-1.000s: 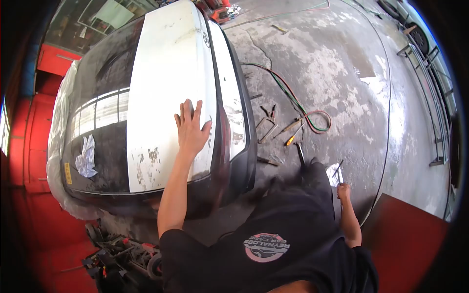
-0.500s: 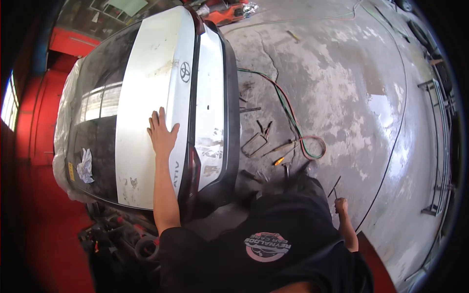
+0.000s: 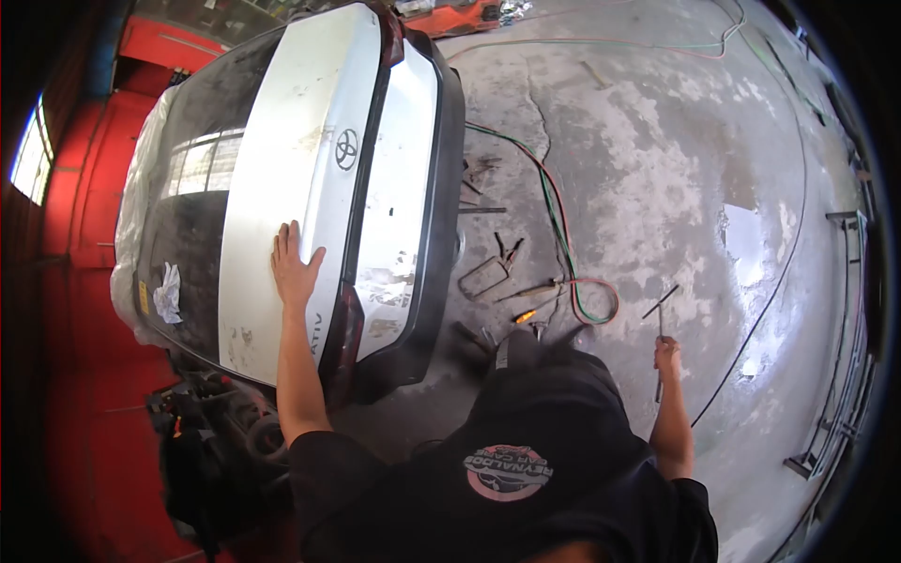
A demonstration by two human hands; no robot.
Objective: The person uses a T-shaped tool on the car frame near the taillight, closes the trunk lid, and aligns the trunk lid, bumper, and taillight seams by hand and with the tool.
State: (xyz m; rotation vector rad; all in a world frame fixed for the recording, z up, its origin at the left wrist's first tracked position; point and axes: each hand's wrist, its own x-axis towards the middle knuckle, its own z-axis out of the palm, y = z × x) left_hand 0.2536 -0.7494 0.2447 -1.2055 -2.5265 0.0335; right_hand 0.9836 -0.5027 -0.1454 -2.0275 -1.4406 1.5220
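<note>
My left hand [image 3: 295,272] lies flat on the white trunk lid [image 3: 282,141] of a car, below the round emblem, with fingers stretched out. Smudges and scuffs mark the lid and the white panel [image 3: 399,159] beneath it. Out to the right, my right hand [image 3: 667,355] is closed around a thin T-shaped metal rod [image 3: 661,314]. Its crossbar points away from me, and the other end sticks out below my fist. The rod is above the floor, apart from the car.
Red and green hoses [image 3: 552,202] run across the concrete floor to a torch [image 3: 530,291]. Near my feet lie locking clamps [image 3: 493,267] and an orange-handled tool [image 3: 525,317]. Crumpled paper [image 3: 167,294] rests on the rear window. A metal frame [image 3: 840,347] stands at right.
My right hand has moved forward and up with the rod, which now shows more fully. My left hand stays on the trunk lid, slightly nearer the window. The view has shifted a little.
</note>
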